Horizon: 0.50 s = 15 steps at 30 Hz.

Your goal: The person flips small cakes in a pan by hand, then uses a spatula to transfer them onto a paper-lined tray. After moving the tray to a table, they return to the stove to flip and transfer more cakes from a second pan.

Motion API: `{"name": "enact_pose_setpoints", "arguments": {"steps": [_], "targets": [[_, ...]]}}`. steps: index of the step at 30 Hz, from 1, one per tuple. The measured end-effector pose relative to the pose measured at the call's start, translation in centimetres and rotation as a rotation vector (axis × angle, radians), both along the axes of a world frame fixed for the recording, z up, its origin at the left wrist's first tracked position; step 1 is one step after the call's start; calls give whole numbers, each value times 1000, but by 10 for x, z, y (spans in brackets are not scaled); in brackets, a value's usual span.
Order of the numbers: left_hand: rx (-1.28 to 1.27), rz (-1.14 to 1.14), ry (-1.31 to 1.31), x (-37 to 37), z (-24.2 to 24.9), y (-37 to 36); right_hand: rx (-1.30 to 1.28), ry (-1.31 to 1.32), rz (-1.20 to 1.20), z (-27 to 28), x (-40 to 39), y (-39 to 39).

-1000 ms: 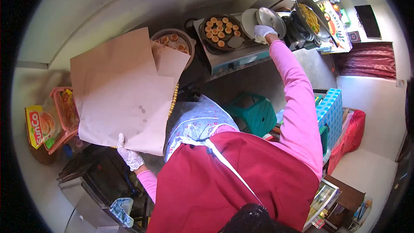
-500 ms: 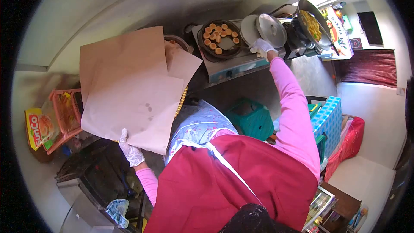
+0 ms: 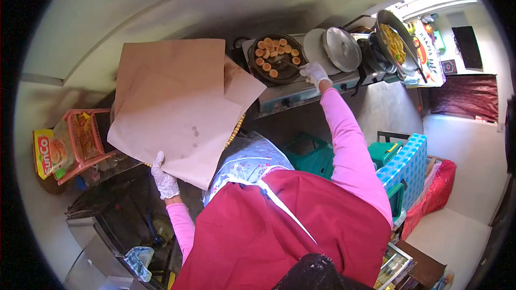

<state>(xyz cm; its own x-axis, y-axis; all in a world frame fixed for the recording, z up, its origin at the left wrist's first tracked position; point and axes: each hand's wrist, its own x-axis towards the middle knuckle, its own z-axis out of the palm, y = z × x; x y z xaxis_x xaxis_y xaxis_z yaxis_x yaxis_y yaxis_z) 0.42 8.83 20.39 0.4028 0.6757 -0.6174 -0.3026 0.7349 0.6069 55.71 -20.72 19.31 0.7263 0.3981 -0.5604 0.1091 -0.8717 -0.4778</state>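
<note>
My gloved left hand [image 3: 164,178] is closed on the near left edge of a woven tray [image 3: 236,131] covered with brown paper [image 3: 172,104]. My gloved right hand [image 3: 314,73] grips the handle of a spatula [image 3: 290,65], whose blade reaches into a dark round pan [image 3: 276,59] on the stove. Several small round browned cakes [image 3: 267,67] lie in the pan, mostly along its back and left side. Just behind my right hand are a pale round plate [image 3: 316,44] and a metal lid [image 3: 342,49].
A wok [image 3: 395,40] with yellow food stands at the stove's right end. Green plastic crates [image 3: 310,156] are below the stove. At the left is a pink rack [image 3: 84,145] with packets. A blue checked box [image 3: 407,169] stands to my right.
My right hand has moved left and slightly down, and the spatula now shows inside the pan. Some cakes have shifted. The whole view has moved a little, with the paper-covered tray appearing further right.
</note>
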Motion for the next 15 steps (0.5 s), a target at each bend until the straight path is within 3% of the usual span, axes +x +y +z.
{"name": "enact_pose_setpoints", "arguments": {"steps": [1,3,4,6,8,11,14,15], "targets": [[-25,-7,-17,2,0,0,-5,-7,7,-14,-1,-4],[-20,-10,-19,8,1,-1,85,-260,421,-108,44,-46],[9,-5,-3,13,3,-3,136,-237,350,-109,35,-53],[50,-5,2,21,3,-2,129,-217,262,-92,13,-54],[71,-17,-21,27,0,0,11,-224,223,-41,-11,-40],[58,4,-20,34,-14,7,153,8,-161,-8,-25,-39],[35,-27,-15,39,-26,14,131,-84,-72,9,-22,-47],[40,-33,-24,45,-27,14,159,-192,91,15,-19,-56]]}}
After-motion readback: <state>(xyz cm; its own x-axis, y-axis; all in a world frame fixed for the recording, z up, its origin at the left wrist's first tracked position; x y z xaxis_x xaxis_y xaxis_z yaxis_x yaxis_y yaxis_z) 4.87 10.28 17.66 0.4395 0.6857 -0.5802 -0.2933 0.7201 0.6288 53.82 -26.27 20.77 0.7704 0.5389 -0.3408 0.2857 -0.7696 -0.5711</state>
